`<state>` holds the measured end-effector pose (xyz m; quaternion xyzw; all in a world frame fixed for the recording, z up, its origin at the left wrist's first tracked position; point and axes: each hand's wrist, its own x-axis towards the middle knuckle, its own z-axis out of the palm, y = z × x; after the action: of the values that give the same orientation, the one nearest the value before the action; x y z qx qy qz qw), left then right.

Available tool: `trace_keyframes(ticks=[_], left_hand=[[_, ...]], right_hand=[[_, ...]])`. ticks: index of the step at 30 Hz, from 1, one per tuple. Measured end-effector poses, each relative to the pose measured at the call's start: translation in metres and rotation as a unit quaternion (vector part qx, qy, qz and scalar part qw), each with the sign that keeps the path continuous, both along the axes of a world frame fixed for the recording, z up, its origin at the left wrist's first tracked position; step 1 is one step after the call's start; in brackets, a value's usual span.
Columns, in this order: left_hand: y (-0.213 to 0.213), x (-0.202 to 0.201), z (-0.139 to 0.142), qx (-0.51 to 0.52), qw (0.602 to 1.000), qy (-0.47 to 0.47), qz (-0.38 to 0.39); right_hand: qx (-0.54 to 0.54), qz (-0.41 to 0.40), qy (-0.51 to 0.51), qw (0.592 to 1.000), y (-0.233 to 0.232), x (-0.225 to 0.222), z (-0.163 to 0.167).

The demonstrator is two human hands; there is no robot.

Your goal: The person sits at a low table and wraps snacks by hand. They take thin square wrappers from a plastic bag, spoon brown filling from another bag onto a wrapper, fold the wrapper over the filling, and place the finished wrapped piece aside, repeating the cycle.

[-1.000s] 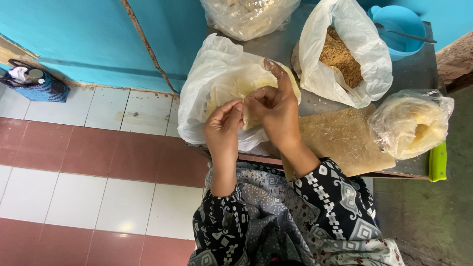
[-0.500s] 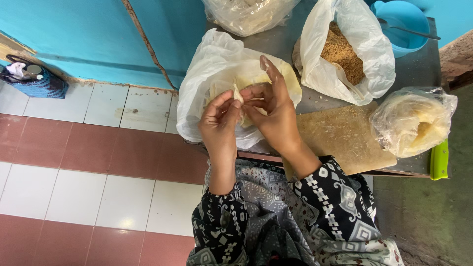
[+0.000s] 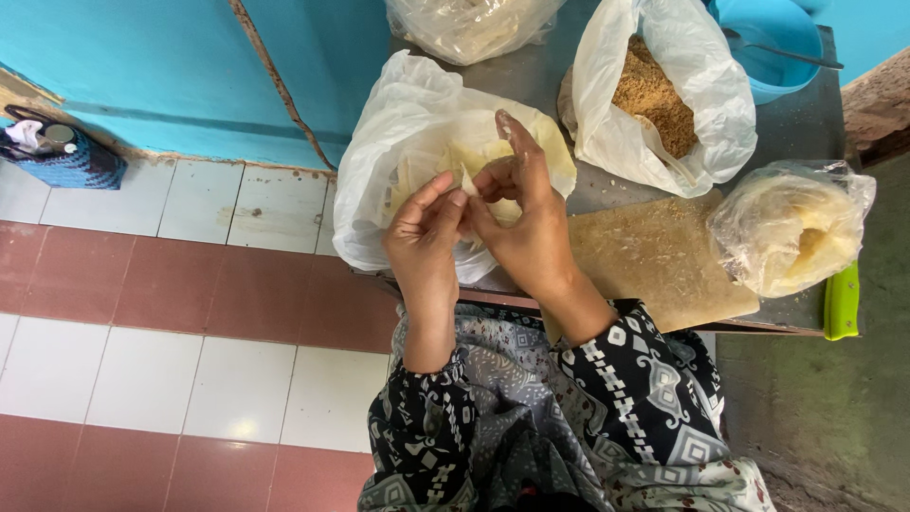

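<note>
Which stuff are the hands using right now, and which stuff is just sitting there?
In use:
left hand
right hand
pale thin piece pinched between them
white plastic bag under the hands

Just sitting:
bag of brown crumbs
wooden board
blue bowl
woven blue bag

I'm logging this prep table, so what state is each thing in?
Left hand: pinching a pale piece with the right.
Right hand: pinching the same piece, index finger raised.
Pale piece: held between both hands.
White bag: open, pale pieces inside.
Crumb bag: open, upright.
Clear bag: closed, lying on its side.
Board: flat, dusted with crumbs.
</note>
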<state>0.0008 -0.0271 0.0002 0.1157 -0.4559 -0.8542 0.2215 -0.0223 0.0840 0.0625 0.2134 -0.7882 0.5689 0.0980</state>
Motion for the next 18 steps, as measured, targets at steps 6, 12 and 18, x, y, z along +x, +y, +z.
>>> trace_keyframes(ticks=[6,12,18], left_hand=[[0.004,0.001,0.006,-0.013,1.0,-0.025,0.01],[-0.006,0.0,-0.002,0.096,0.995,-0.039,-0.005],[-0.023,0.008,0.005,0.221,0.973,0.061,-0.032]], right_hand=[[-0.171,0.014,-0.103,0.98,0.008,-0.013,-0.01],[-0.344,-0.023,-0.176,0.922,0.027,-0.024,-0.021],[-0.251,-0.079,-0.017,0.965,0.034,-0.025,-0.014]])
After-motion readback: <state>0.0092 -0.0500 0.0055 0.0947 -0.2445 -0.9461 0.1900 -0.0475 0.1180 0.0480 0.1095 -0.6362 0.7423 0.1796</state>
